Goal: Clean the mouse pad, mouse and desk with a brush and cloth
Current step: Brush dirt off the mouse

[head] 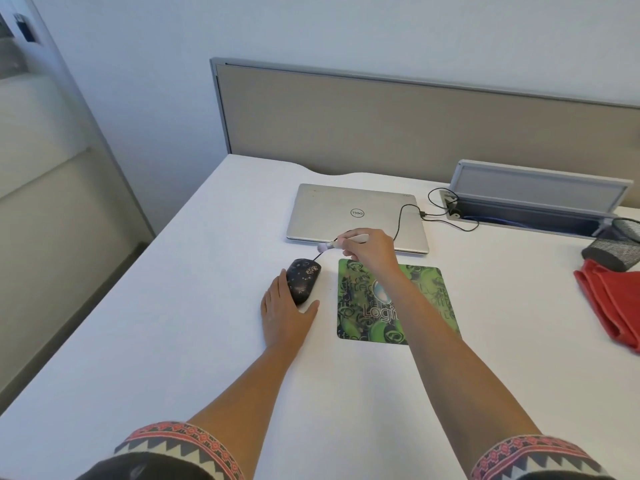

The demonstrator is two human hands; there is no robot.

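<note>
From my remote view, a white desk (194,306) carried a closed silver laptop (356,216) at its far side. Nearer me, a speckled black mouse (304,280) sat on the bare top, just left of a green patterned mouse pad (433,299). A folded red cloth (609,303) lay at the right edge, touching a tipped mesh pen cup (613,247).
</note>
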